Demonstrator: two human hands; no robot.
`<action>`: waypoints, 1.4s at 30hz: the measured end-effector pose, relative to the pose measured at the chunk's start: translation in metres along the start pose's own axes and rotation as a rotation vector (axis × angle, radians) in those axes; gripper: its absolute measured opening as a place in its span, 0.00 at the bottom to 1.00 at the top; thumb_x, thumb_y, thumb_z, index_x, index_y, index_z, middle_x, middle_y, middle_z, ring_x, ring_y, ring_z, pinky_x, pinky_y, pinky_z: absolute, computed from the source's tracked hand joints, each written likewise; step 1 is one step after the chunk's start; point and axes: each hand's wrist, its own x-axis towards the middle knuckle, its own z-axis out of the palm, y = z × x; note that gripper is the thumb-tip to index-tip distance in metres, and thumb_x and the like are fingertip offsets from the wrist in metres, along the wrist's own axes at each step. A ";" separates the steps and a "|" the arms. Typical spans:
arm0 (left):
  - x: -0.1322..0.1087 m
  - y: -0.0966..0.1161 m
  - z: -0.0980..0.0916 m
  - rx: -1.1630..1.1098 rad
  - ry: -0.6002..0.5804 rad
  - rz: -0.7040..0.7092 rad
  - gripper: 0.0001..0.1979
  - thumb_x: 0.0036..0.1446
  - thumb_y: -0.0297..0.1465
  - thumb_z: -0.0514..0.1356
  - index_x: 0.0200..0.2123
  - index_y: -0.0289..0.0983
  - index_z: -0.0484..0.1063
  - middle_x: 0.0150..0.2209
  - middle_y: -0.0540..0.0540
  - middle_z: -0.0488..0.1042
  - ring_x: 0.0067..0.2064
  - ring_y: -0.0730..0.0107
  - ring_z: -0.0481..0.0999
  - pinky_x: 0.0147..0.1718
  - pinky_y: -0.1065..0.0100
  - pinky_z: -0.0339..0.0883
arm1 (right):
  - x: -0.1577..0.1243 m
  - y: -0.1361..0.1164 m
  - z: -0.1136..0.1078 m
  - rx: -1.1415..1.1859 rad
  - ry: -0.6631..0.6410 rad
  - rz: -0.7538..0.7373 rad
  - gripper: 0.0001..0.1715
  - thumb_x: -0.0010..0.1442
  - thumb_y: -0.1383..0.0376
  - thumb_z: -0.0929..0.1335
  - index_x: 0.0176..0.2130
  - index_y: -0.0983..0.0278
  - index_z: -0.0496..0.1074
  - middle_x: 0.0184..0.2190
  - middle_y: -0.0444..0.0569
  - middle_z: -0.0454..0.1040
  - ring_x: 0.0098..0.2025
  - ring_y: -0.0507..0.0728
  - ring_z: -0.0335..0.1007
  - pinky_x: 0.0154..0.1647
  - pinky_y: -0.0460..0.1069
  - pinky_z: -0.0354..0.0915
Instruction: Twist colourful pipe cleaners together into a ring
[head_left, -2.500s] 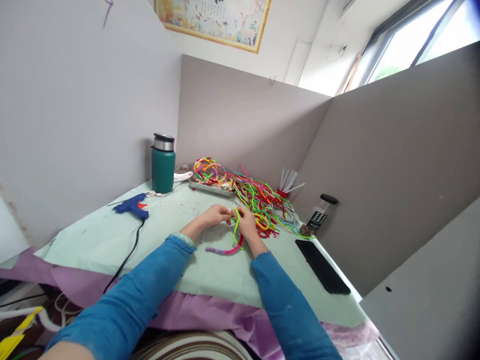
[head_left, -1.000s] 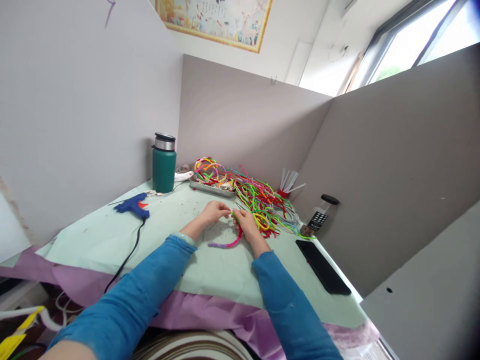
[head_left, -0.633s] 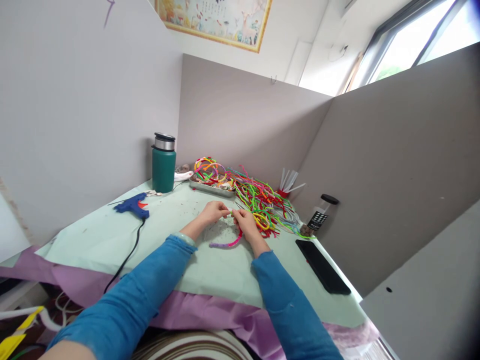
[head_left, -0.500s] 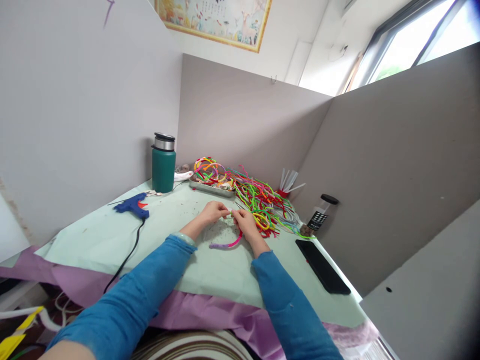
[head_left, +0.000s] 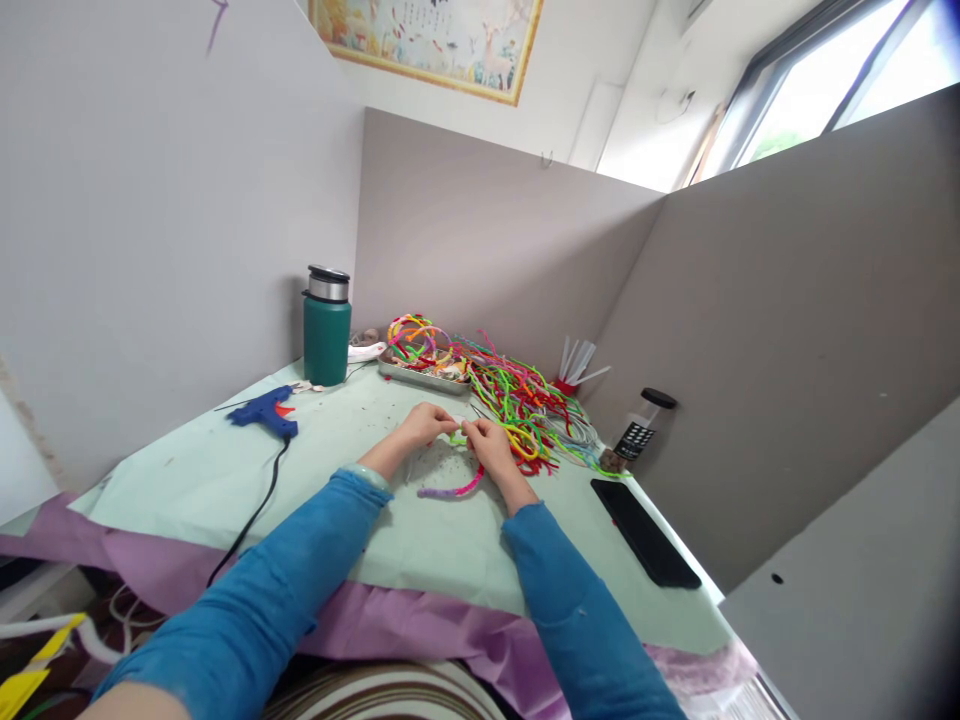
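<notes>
My left hand (head_left: pixel 429 424) and my right hand (head_left: pixel 489 442) meet fingertip to fingertip over the middle of the cloth. The left one is closed in a pinch at a small pale and green bit, too small to name. My right hand is closed too, at the upper end of a pink and purple pipe cleaner (head_left: pixel 454 492), whose curved length reaches down onto the cloth; the fingers partly hide that end. A tangled heap of colourful pipe cleaners (head_left: pixel 517 392) lies just beyond my right hand.
A metal tray (head_left: pixel 427 379) with coloured rings stands behind my hands. Leftward are a green bottle (head_left: pixel 327 342) and a blue glue gun (head_left: pixel 264 410) with its cord. Rightward lie a black phone (head_left: pixel 645 533) and a black-capped jar (head_left: pixel 642 432). Grey partitions (head_left: pixel 495 220) enclose the table.
My hands stay nearly in place, with only a slight shift of the fingers. A bit of green now shows under my left fingertips.
</notes>
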 end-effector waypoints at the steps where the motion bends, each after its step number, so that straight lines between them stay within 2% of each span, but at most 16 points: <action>1: 0.000 -0.001 0.000 -0.005 0.000 0.002 0.16 0.44 0.39 0.61 0.30 0.32 0.76 0.16 0.52 0.66 0.16 0.79 0.59 0.16 0.74 0.51 | 0.000 -0.001 0.000 -0.002 0.001 -0.006 0.22 0.54 0.51 0.61 0.21 0.65 0.65 0.16 0.40 0.64 0.19 0.49 0.56 0.23 0.44 0.54; 7: 0.000 0.000 0.001 -0.049 0.004 0.005 0.15 0.45 0.38 0.60 0.29 0.31 0.75 0.21 0.49 0.71 0.17 0.80 0.59 0.16 0.75 0.53 | -0.001 -0.003 0.001 -0.064 0.014 -0.040 0.21 0.55 0.52 0.60 0.22 0.64 0.66 0.17 0.41 0.65 0.22 0.50 0.59 0.25 0.44 0.54; 14: -0.005 0.007 -0.003 -0.103 0.008 -0.045 0.14 0.45 0.36 0.60 0.31 0.30 0.74 0.25 0.48 0.73 0.17 0.81 0.60 0.16 0.74 0.55 | -0.002 -0.002 0.003 -0.213 0.027 -0.135 0.13 0.55 0.57 0.63 0.32 0.62 0.71 0.28 0.45 0.73 0.29 0.53 0.64 0.30 0.45 0.56; 26: -0.004 0.003 -0.002 -0.172 -0.021 -0.031 0.13 0.45 0.36 0.60 0.29 0.31 0.73 0.21 0.50 0.69 0.19 0.80 0.59 0.16 0.75 0.53 | -0.003 -0.003 0.003 -0.298 0.008 -0.169 0.13 0.56 0.58 0.63 0.38 0.62 0.70 0.35 0.47 0.73 0.36 0.54 0.66 0.36 0.47 0.57; 33: -0.009 0.010 -0.002 -0.158 -0.093 -0.113 0.13 0.44 0.35 0.60 0.30 0.31 0.73 0.20 0.51 0.68 0.17 0.80 0.58 0.16 0.74 0.51 | -0.005 -0.008 0.002 -0.288 -0.018 -0.238 0.12 0.57 0.60 0.63 0.37 0.62 0.71 0.34 0.47 0.73 0.37 0.54 0.66 0.38 0.47 0.58; 42: -0.008 0.009 -0.002 -0.270 -0.126 -0.129 0.14 0.43 0.37 0.62 0.29 0.31 0.71 0.17 0.53 0.64 0.16 0.81 0.56 0.15 0.74 0.49 | -0.007 -0.008 0.001 -0.361 -0.018 -0.313 0.10 0.56 0.64 0.63 0.39 0.62 0.70 0.37 0.48 0.71 0.40 0.54 0.65 0.41 0.48 0.58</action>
